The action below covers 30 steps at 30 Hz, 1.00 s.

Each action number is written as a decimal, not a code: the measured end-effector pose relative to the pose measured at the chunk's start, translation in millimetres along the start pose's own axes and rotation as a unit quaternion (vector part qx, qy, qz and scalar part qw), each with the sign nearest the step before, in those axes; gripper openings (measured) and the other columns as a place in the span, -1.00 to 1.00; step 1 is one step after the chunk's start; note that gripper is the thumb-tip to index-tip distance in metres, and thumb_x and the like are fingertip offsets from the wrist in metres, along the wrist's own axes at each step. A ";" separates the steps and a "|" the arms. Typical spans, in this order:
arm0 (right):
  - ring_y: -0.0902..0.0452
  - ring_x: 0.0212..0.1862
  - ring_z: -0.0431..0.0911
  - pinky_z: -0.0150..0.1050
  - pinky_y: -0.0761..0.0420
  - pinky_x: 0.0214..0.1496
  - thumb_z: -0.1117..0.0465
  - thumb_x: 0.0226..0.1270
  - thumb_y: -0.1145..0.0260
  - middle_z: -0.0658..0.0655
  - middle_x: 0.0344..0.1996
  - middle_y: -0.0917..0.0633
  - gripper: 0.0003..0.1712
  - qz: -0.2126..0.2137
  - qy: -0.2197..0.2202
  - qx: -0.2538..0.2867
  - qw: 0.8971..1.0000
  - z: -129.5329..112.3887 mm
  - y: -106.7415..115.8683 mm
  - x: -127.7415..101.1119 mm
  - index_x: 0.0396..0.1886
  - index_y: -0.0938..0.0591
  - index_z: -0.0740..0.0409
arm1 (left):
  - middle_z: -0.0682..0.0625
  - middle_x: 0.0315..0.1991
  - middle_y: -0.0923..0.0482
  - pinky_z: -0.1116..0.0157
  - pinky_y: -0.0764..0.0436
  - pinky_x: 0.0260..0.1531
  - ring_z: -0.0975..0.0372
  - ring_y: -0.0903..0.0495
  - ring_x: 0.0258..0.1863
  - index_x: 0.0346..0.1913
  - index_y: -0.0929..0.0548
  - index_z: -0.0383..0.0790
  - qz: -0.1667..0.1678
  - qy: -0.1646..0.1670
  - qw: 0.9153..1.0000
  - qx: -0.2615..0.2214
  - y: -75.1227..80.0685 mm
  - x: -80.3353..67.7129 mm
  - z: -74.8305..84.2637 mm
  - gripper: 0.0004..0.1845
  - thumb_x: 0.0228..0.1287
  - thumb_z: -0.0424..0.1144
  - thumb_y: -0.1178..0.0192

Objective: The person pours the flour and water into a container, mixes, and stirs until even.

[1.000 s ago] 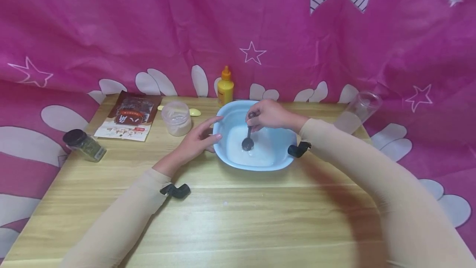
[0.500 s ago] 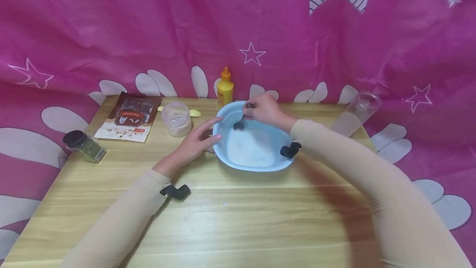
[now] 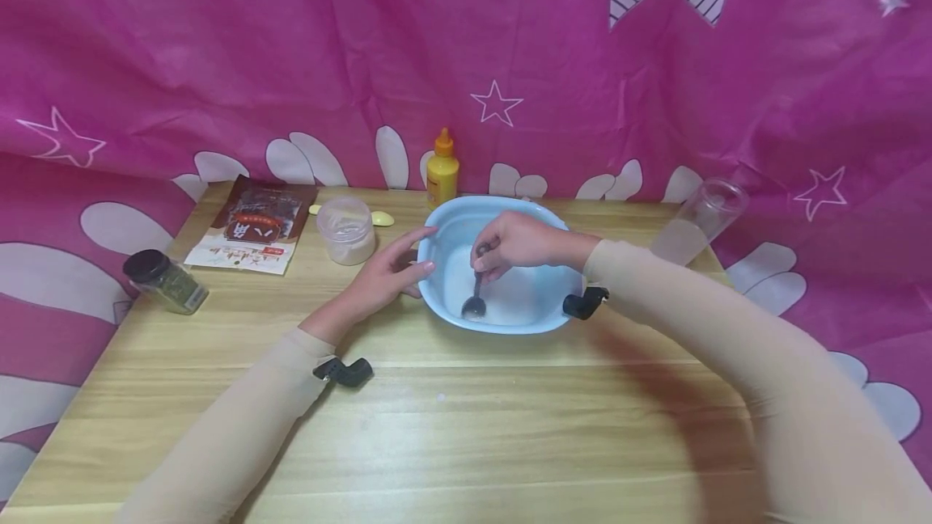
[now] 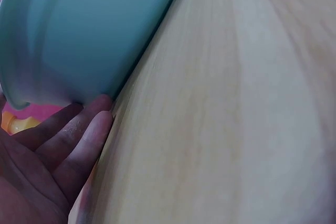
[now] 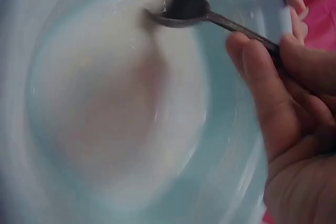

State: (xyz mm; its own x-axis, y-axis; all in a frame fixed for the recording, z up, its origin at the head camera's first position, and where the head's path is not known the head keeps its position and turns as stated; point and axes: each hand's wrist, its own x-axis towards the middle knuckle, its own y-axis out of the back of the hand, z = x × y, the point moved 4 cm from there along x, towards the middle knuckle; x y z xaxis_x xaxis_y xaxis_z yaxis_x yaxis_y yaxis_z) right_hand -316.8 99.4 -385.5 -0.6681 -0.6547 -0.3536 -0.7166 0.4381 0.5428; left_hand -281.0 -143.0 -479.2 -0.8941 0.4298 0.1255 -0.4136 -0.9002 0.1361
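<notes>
A light blue bowl [image 3: 451,221] holding white liquid [image 5: 105,108] stands at the middle of the wooden table [image 3: 466,427]. My right hand [image 3: 520,241] pinches a dark metal spoon [image 3: 475,297] whose bowl [image 5: 184,6] dips into the liquid near the bowl's front left wall. My left hand [image 3: 386,273] lies flat against the outside of the blue bowl [image 4: 89,30] on its left side, fingers [image 4: 79,135] straight and touching the wall.
A yellow squeeze bottle [image 3: 441,170] stands behind the bowl. Left of it are a lidded clear tub [image 3: 345,230], a brown packet [image 3: 253,225] and a dark-capped spice jar [image 3: 163,281]. A clear tumbler [image 3: 699,221] lies at the back right. A pink cloth hangs behind.
My right hand swept the spoon from the bowl's far left rim down to its front left part, stirring the liquid. The left hand stayed on the bowl's side.
</notes>
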 end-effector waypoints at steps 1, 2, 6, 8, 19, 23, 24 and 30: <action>-0.90 -0.13 -0.01 -0.16 -0.90 0.02 0.32 0.58 -0.47 0.17 -0.22 -0.87 -0.85 -0.007 -0.010 -0.018 1.000 0.9 2.9 -2.2 -0.05 -0.84 0.35 | -0.42 0.49 -0.49 -0.05 -0.91 -0.13 -0.29 -0.71 0.24 0.74 -0.35 0.00 0.001 0.001 1.000 0.001 -0.2 -0.2 0.6 -0.31 0.68 -0.26 -0.28; -0.90 -0.15 -0.01 -0.16 -0.90 0.00 0.33 0.57 -0.47 0.17 -0.24 -0.86 -0.87 -0.012 -0.021 -0.034 0.999 1.9 6.3 -4.5 -0.08 -0.84 0.35 | -0.41 0.49 -0.49 -0.05 -0.91 -0.13 -0.29 -0.71 0.24 0.74 -0.35 0.00 0.001 0.001 1.000 0.002 -0.5 -0.2 0.9 -0.31 0.68 -0.25 -0.28; -0.90 -0.24 -0.05 -0.20 -0.89 -0.02 0.35 0.55 -0.44 0.15 -0.34 -0.83 -0.90 -0.018 -0.046 -0.133 0.990 4.8 20.4 -11.5 -0.21 -0.83 0.28 | -0.41 0.49 -0.49 -0.04 -0.91 -0.12 -0.27 -0.71 0.24 0.74 -0.35 -0.01 0.003 0.001 1.000 0.004 0.2 0.3 0.0 -0.31 0.68 -0.25 -0.29; -0.89 -0.28 -0.08 -0.21 -0.87 -0.04 0.34 0.55 -0.44 0.12 -0.36 -0.82 -0.89 -0.005 -0.047 -0.178 0.983 4.7 26.2 -13.5 -0.22 -0.84 0.26 | -0.42 0.48 -0.50 -0.04 -0.91 -0.12 -0.25 -0.72 0.24 0.74 -0.35 0.00 0.004 0.002 1.000 0.002 0.9 0.8 -1.3 -0.30 0.67 -0.25 -0.29; -0.57 -0.21 0.03 -0.13 -0.67 -0.16 0.32 0.57 -0.39 0.11 -0.39 -0.68 -0.87 0.169 0.004 -0.328 0.930 -2.0 38.3 -12.9 -0.17 -0.85 0.20 | -0.44 0.45 -0.52 -0.10 -0.90 -0.10 -0.27 -0.71 0.25 0.74 -0.36 -0.01 0.004 0.005 1.000 -0.006 0.3 0.5 -1.5 -0.30 0.66 -0.27 -0.29; -0.58 -0.17 0.06 -0.14 -0.70 -0.16 0.31 0.60 -0.38 0.14 -0.34 -0.73 -0.85 0.220 0.017 -0.303 0.927 -1.0 37.5 -8.0 -0.08 -0.86 0.24 | -0.44 0.45 -0.52 -0.12 -0.90 -0.10 -0.29 -0.70 0.26 0.74 -0.36 -0.01 0.003 0.006 1.000 -0.005 -0.3 0.0 0.2 -0.30 0.66 -0.27 -0.29; -0.60 -0.17 0.05 -0.15 -0.72 -0.16 0.30 0.61 -0.39 0.13 -0.33 -0.75 -0.85 0.229 0.019 -0.293 0.928 -1.0 36.8 -6.7 -0.05 -0.86 0.24 | -0.43 0.45 -0.52 -0.12 -0.90 -0.10 -0.29 -0.70 0.26 0.73 -0.36 -0.01 0.003 0.005 1.000 -0.004 -0.2 0.1 0.2 -0.31 0.67 -0.27 -0.29; -0.68 -0.14 0.02 -0.17 -0.81 -0.10 0.24 0.61 -0.47 0.09 -0.18 -0.82 -0.79 0.237 0.020 -0.201 0.950 0.1 29.5 1.7 0.10 -0.86 0.19 | -0.43 0.45 -0.52 -0.09 -0.91 -0.12 -0.29 -0.70 0.25 0.74 -0.36 -0.02 0.004 0.003 1.000 -0.004 0.7 -0.3 -0.9 -0.31 0.67 -0.27 -0.29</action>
State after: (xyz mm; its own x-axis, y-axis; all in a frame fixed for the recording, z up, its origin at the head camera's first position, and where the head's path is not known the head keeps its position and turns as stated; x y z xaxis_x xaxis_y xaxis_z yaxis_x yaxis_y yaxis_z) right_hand -339.1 111.2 -370.1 -0.8826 -0.4694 0.0279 -0.1979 0.4246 0.8835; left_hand -281.2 -143.8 -480.1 -0.8987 0.4216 0.1206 -0.4073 -0.9044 0.1269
